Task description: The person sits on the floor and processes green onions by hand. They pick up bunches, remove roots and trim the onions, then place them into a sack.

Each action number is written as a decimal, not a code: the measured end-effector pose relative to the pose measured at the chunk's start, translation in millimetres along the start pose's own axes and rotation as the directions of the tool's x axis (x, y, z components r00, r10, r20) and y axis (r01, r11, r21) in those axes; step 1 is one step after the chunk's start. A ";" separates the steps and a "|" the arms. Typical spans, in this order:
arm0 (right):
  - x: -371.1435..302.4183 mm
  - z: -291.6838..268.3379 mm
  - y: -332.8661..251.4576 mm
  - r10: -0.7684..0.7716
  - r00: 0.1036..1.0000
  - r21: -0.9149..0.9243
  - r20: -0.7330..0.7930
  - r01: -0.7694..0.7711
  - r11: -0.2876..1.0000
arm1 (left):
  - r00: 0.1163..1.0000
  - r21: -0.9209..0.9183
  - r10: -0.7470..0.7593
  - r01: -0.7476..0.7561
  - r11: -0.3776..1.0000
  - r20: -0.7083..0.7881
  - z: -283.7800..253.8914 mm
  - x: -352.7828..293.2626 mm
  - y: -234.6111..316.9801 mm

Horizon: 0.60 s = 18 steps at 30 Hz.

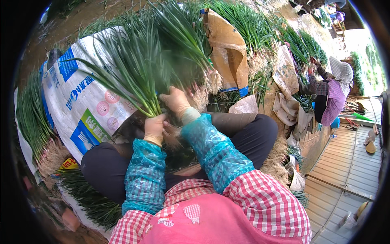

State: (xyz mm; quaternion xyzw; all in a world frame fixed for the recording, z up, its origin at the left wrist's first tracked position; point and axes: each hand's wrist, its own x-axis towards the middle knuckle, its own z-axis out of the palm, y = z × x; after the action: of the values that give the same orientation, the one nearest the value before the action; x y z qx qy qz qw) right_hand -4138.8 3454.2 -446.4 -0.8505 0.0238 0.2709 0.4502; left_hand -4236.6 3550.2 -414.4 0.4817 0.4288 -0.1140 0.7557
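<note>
In my left hand (pixel 154 128) is a bunch of scallions (pixel 151 105), gripped low on the pale stems. Its green leaves fan up and to the left, and the stringy roots hang below my fist. My right hand (pixel 176 100) is just above and to the right, its fingers curled in beside the roots of another scallion bundle (pixel 185 38). What those fingers close on is hidden. Both hands seem to be in thin tan gloves, and blue plastic sleeves cover my forearms.
A printed white sack (pixel 87 87) lies at my left, with more scallions (pixel 32 118) beyond it. Brown paper packaging (pixel 227 49) and further scallion bundles (pixel 243 24) lie ahead to the right. A person in purple (pixel 335 93) sits at the right, near metal sheeting (pixel 337 162).
</note>
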 end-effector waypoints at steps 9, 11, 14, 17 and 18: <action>-27.1 4.6 10.6 0.116 0.990 0.820 0.080 -0.131 0.557 | 0.996 -0.178 0.060 -0.071 0.982 -0.065 0.1 2.2 -8.2; -22.3 -0.3 6.4 0.128 0.988 0.714 0.090 -0.153 0.683 | 0.994 -0.063 0.080 -0.085 0.994 -0.077 -4.8 1.7 -5.3; -34.7 -5.5 -18.8 0.280 0.953 0.760 0.116 -0.266 0.593 | 0.995 -0.036 0.038 -0.041 0.998 -0.090 -8.1 -4.0 0.4; 9.3 13.9 34.0 0.324 0.942 0.859 0.085 -0.234 0.455 | 0.995 -0.186 0.092 -0.097 0.978 -0.036 6.3 -22.4 8.7; 15.5 9.7 40.6 0.393 0.908 0.893 0.142 -0.289 0.346 | 0.995 -0.289 0.100 -0.089 0.953 0.025 1.3 -20.5 4.3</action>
State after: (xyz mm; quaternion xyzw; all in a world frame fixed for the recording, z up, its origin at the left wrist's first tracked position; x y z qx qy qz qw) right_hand -4141.4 3440.8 -488.8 -0.4649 0.3630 0.2615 0.7640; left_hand -4245.8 3546.3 -395.9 0.3846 0.4024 -0.0237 0.8304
